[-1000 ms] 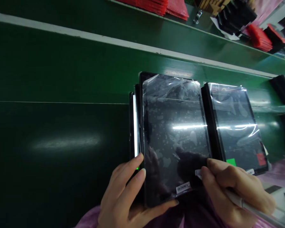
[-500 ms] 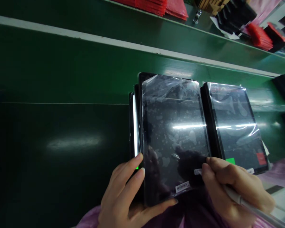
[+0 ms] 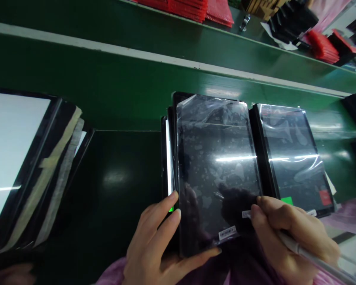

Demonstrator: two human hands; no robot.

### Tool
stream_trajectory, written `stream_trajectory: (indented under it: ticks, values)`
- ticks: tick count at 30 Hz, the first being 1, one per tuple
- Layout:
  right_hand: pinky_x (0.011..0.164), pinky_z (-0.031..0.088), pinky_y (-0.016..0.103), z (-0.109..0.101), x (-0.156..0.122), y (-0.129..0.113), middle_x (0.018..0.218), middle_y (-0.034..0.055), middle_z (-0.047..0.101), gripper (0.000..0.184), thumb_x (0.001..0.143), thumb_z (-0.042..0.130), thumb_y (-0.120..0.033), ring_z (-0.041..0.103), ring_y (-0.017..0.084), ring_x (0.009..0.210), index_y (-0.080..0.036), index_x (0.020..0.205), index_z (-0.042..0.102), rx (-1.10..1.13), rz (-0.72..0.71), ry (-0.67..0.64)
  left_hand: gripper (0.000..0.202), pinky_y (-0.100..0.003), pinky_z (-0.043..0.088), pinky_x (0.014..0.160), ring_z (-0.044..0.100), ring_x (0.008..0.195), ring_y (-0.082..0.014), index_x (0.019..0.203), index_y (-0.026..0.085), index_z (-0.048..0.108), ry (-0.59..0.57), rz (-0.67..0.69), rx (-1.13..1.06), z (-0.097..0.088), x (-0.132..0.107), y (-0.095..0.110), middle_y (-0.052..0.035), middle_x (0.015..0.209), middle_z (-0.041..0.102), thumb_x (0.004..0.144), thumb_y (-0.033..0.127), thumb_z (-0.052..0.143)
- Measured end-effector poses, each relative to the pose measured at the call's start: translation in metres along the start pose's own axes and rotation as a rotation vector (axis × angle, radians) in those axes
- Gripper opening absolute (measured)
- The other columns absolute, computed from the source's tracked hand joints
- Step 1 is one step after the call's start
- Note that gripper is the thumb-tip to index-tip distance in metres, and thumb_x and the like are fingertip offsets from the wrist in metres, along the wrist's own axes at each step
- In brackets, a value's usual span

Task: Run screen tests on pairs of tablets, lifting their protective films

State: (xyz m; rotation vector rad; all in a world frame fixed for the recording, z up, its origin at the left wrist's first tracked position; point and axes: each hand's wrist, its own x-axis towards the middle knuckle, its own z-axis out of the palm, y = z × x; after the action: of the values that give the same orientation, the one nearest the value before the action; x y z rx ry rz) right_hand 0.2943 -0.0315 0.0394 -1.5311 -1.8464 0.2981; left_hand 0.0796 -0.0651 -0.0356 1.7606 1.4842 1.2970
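In front of me lies a black tablet (image 3: 216,174) under wrinkled clear film, on top of a stack of similar devices. My left hand (image 3: 157,241) grips its lower left corner, fingers against the side edge and thumb along the bottom edge. My right hand (image 3: 293,233) is closed around a slim, pale pen (image 3: 314,261). The pen's tip is at a small white label (image 3: 245,214) near the screen's lower right, though the fingers partly hide it. Below that label sits a barcode sticker (image 3: 227,233).
Another filmed tablet (image 3: 293,154) with green and red stickers lies on the right. A stack of devices (image 3: 44,166) stands on the left, with a blurred hand (image 3: 13,273) below it. Red pouches (image 3: 186,10) lie on the raised ledge behind the green bench (image 3: 121,103).
A stack of devices has come into view on the left, and the blurred hand there now shows at the lower left. My hands, the pen and the tablet are almost unmoved.
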Motion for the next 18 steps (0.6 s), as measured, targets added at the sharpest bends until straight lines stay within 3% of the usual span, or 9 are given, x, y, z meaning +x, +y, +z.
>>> stream_trajectory:
  ticks: [6, 10, 14, 18]
  values:
    - [0.039, 0.034, 0.025, -0.0007, 0.0041, -0.0031, 0.055, -0.0051, 0.045, 0.035, 0.089, 0.067, -0.008, 0.041, 0.009, 0.04, -0.024, 0.067, 0.044, 0.002, -0.083, 0.028, 0.078, -0.046, 0.071, 0.09, 0.072, 0.12, -0.0285, 0.159, 0.044, 0.038, -0.019, -0.015, 0.017, -0.0021, -0.0005, -0.0002, -0.0028, 0.139, 0.069, 0.092, 0.05, 0.077]
    - [0.038, 0.024, 0.026, 0.0006, 0.0061, -0.0045, 0.056, -0.0074, 0.032, 0.041, 0.087, 0.063, -0.002, 0.028, 0.007, 0.04, -0.023, 0.07, 0.032, 0.066, -0.08, -0.014, 0.082, -0.047, 0.071, 0.089, 0.073, 0.119, -0.0296, 0.16, 0.043, 0.037, -0.01, 0.028, 0.023, -0.0026, -0.0006, -0.0032, -0.0039, 0.14, 0.068, 0.09, 0.047, 0.08]
    - [0.039, 0.026, 0.026, 0.0018, 0.0074, -0.004, 0.058, -0.0065, 0.031, 0.04, 0.086, 0.063, 0.0, 0.032, 0.008, 0.042, -0.024, 0.071, 0.035, 0.078, -0.071, -0.015, 0.088, -0.045, 0.07, 0.091, 0.071, 0.123, -0.029, 0.161, 0.043, 0.035, -0.022, 0.021, 0.041, -0.0039, 0.0009, -0.002, -0.0045, 0.14, 0.068, 0.087, 0.043, 0.084]
    - [0.038, 0.02, 0.026, 0.0052, 0.006, -0.0033, 0.058, -0.0068, 0.03, 0.04, 0.086, 0.062, -0.002, 0.025, 0.006, 0.041, -0.022, 0.072, 0.031, 0.102, -0.073, -0.027, 0.082, -0.047, 0.07, 0.092, 0.071, 0.123, -0.0289, 0.161, 0.042, 0.036, -0.019, 0.027, 0.025, -0.0038, 0.0021, -0.0008, -0.0055, 0.14, 0.068, 0.091, 0.043, 0.08]
